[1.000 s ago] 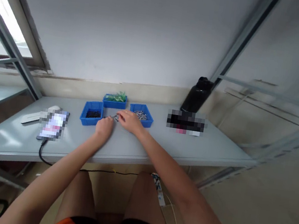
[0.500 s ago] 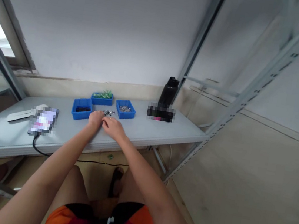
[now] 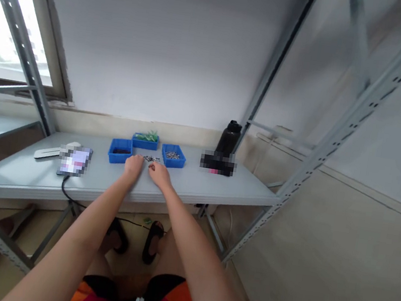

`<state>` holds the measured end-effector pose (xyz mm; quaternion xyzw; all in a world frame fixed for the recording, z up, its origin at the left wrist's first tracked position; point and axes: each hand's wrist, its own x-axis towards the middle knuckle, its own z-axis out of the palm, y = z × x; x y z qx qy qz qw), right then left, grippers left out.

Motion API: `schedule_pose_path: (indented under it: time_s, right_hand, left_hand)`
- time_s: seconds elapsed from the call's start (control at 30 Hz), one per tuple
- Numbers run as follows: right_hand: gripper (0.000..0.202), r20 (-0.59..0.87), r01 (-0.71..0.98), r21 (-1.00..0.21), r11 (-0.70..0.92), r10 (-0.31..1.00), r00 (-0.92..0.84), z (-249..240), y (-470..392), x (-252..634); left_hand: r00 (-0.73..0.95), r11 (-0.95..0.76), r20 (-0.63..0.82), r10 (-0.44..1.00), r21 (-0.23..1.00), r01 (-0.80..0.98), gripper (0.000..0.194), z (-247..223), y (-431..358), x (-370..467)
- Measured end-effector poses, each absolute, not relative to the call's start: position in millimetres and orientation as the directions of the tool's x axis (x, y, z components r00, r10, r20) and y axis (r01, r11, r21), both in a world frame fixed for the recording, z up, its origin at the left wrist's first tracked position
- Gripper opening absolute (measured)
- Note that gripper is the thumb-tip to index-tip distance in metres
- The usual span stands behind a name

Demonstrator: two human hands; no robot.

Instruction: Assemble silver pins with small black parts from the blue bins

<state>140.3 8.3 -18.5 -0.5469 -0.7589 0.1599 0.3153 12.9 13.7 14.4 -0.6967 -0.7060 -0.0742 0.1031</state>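
Note:
Several small metal parts (image 3: pixel 152 159) lie in a loose group on the grey tabletop, just beyond my hands. My left hand (image 3: pixel 134 164) rests at their left side with its fingers curled; what it holds, if anything, is hidden. Close by on the right, my right hand (image 3: pixel 158 172) has its fingers bent together near the parts, and anything in them is too small to name. A blue bin (image 3: pixel 119 158) with dark pieces stands left, a blue bin (image 3: pixel 144 144) with green pieces behind, and a blue bin (image 3: pixel 172 162) with silvery parts right.
A black bottle (image 3: pixel 228 139) stands at the back right beside a dark, partly blurred object (image 3: pixel 218 163). On the left lie a phone (image 3: pixel 75 161) with a cable and a white object (image 3: pixel 47 152). Metal shelf posts (image 3: pixel 278 56) rise at the table's ends.
The camera view has shifted, so the table appears further right and lower. My hands, touching or nearly so before, are now slightly apart beside the small parts.

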Motion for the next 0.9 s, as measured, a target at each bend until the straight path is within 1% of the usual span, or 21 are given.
schedule_pose_path:
  time_s: [0.13,0.2,0.27,0.33,0.43,0.5,0.7,0.9]
  right_hand:
    - [0.019,0.313,0.712,-0.607,0.354,0.929,-0.195,-19.2,8.7,140.6]
    - [0.02,0.321,0.693,-0.63,0.35,0.93,-0.179,-19.8,9.8,141.0]
    - [0.025,0.336,0.667,-0.652,0.36,0.926,-0.171,-21.1,11.8,141.3]
    - [0.029,0.342,0.646,-0.663,0.379,0.92,-0.189,-22.9,13.9,141.4]
    - [0.028,0.343,0.629,-0.655,0.419,0.906,-0.247,-25.3,16.0,141.7]
    - [0.025,0.345,0.622,-0.646,0.443,0.896,-0.28,-26.3,16.7,142.2]
    - [0.02,0.337,0.596,-0.669,0.443,0.897,-0.288,-27.8,17.2,144.1]
    - [0.015,0.378,0.534,-0.704,0.468,0.884,-0.276,-33.1,21.5,144.6]
  left_hand:
    - [-0.012,0.016,0.247,0.969,-0.015,1.0,0.038,15.4,3.4,11.4]
    - [0.011,-0.02,0.254,0.967,0.031,0.999,0.036,14.0,-4.9,8.9]
    - [0.08,-0.111,0.282,0.956,0.094,0.989,0.034,10.2,-12.4,4.8]
    - [0.103,-0.165,0.307,0.946,0.184,0.969,0.033,4.7,-16.9,-0.5]
    - [0.091,-0.201,0.314,0.945,0.341,0.918,0.03,-2.6,-16.6,-8.0]
    - [0.103,-0.231,0.315,0.943,0.4,0.887,0.028,-5.4,-14.4,-11.4]
    - [0.171,-0.334,0.345,0.923,0.499,0.8,0.025,-7.2,-12.3,-15.0]
    - [0.118,-0.333,0.372,0.921,0.59,0.735,0.027,-9.7,-7.9,-16.0]
